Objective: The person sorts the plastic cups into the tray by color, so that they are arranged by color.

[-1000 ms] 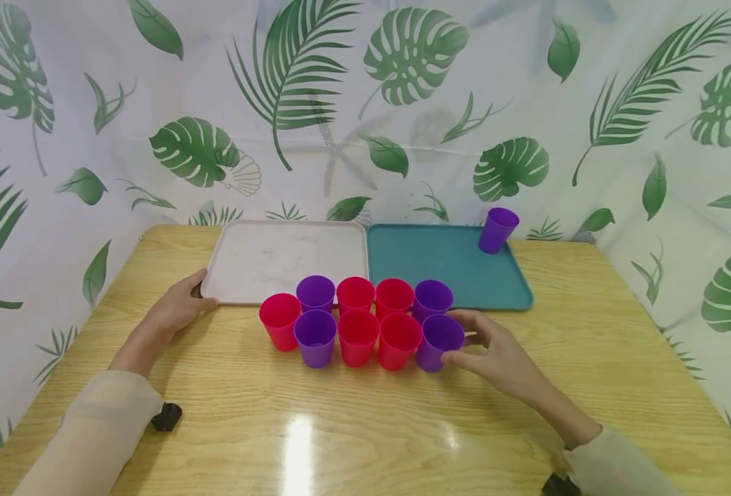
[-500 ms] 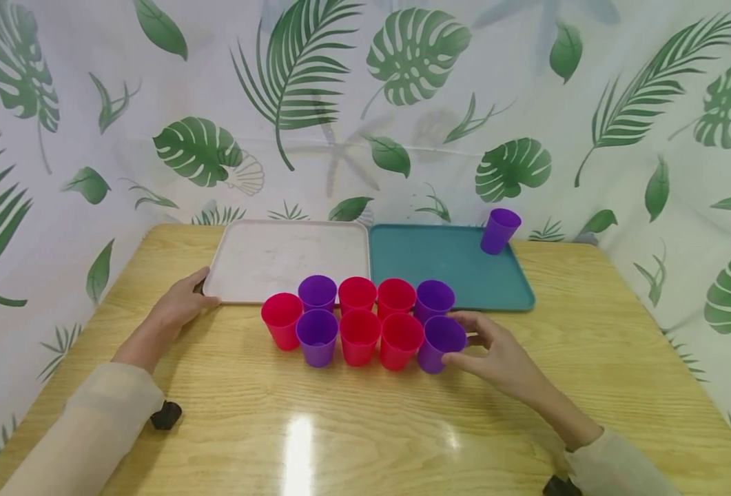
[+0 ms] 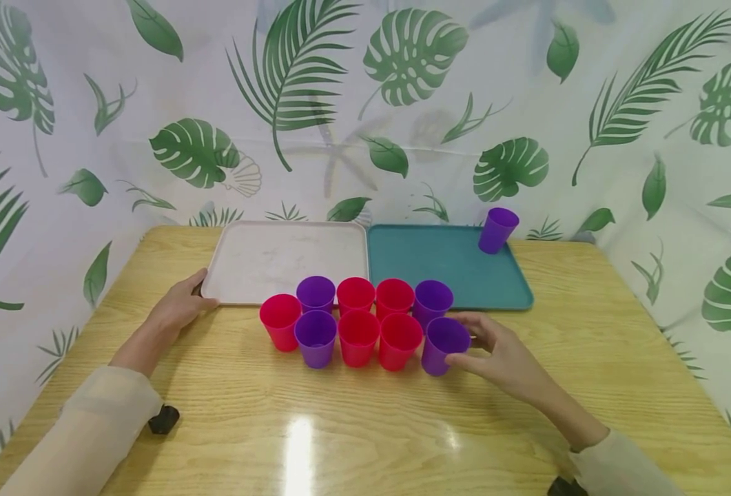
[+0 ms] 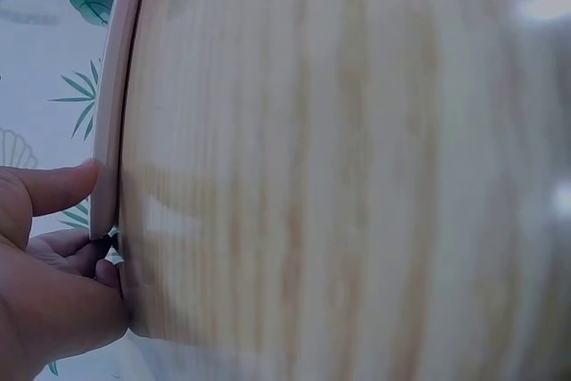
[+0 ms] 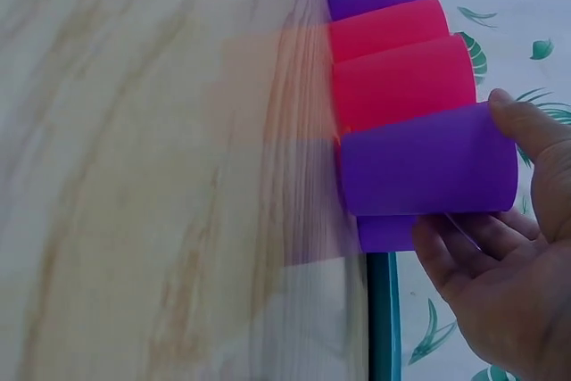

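Note:
My left hand [image 3: 178,304] holds the white tray [image 3: 266,255] at its front left corner. In the left wrist view the thumb lies along the tray's rim [image 4: 109,104], with the other fingers curled by the corner. My right hand [image 3: 503,358] grips a purple cup [image 3: 435,357] at the right end of the front row, thumb near the rim and fingers round the far side. A red cup [image 3: 396,351] stands beside it with a narrow gap between. Another purple cup [image 3: 430,303] is just behind. All these cups stand mouth up.
Several more red and purple cups stand to the left in two rows, with a red cup [image 3: 280,322] at the left end. A teal tray [image 3: 427,258] adjoins the white one and carries a lone purple cup [image 3: 497,233]. A leaf-patterned cloth [image 3: 427,151] hangs behind the table.
My right hand has shifted the purple cup slightly right and toward me, away from the red cup beside it. The left hand stays on the white tray.

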A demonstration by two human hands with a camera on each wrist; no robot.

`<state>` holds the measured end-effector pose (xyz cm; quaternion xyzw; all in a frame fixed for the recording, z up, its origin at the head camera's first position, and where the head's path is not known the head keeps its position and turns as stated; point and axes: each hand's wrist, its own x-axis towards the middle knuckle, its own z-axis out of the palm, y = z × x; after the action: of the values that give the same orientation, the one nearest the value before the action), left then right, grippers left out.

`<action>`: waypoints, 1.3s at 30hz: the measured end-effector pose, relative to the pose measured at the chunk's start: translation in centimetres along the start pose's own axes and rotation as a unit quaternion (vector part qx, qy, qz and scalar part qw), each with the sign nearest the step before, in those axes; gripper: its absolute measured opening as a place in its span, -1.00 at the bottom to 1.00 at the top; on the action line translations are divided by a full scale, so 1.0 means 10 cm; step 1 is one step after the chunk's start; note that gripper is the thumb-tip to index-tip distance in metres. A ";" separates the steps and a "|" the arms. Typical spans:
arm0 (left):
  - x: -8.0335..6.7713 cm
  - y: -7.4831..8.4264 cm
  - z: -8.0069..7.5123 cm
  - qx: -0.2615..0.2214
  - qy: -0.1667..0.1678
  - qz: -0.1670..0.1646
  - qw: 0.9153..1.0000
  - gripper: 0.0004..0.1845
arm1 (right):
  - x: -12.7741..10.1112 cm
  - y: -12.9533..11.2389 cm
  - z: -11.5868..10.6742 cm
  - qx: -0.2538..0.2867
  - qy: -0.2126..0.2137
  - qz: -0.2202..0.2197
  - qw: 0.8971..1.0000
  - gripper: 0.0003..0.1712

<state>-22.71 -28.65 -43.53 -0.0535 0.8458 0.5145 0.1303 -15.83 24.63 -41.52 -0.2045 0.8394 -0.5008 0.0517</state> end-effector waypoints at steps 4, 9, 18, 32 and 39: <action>0.00 -0.01 -0.01 -0.007 -0.001 -0.010 1.000 -0.09 | -0.02 0.00 -0.09 -0.006 -0.007 0.012 1.000 -0.33; 0.00 -0.02 -0.03 -0.014 -0.002 -0.020 1.000 -0.05 | -0.04 0.00 -0.23 0.003 -0.018 0.037 0.999 -0.38; 0.01 0.01 -0.02 -0.008 0.006 -0.025 1.000 -0.01 | -0.03 -0.11 -0.55 -0.006 0.004 0.056 0.998 -0.40; 0.00 0.03 -0.02 0.002 0.008 -0.030 1.000 -0.01 | 0.36 -0.20 -1.16 -0.085 0.093 0.069 0.990 -0.29; -0.02 0.06 0.02 0.008 0.003 -0.023 1.000 0.00 | 0.64 -0.17 -1.29 -0.074 0.120 0.081 0.987 -0.28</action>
<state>-22.59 -28.18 -43.10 -0.0733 0.8486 0.5048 0.1403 -24.94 31.95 -32.91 -0.0778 0.8880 -0.4526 -0.0245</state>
